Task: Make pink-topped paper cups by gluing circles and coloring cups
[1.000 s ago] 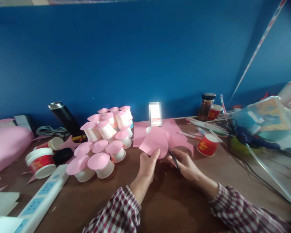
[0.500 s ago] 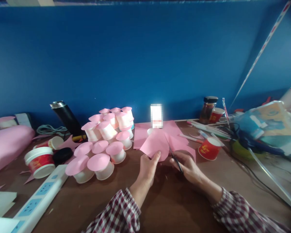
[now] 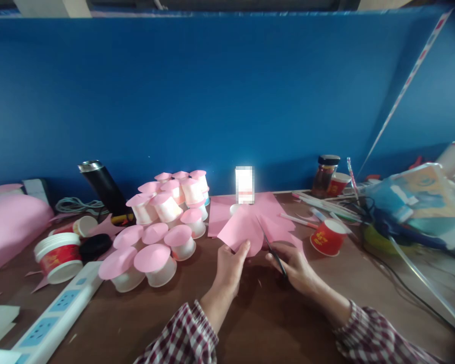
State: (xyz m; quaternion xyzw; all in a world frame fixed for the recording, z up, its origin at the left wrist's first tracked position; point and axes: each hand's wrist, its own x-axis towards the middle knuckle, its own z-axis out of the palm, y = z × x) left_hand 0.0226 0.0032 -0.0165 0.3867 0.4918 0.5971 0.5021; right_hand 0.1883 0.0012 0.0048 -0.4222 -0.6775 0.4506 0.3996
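the left hand pinches the near edge of a rounded pink paper sheet; just right of that sheet, the right hand grips dark-handled scissors, blades angled up-left into its right edge.

our right hand hides the scissors' handles; a blurred patch stands behind; the power strip runs off frame.

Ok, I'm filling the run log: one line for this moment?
left hand: holds pink paper | right hand: scissors cutting it | table
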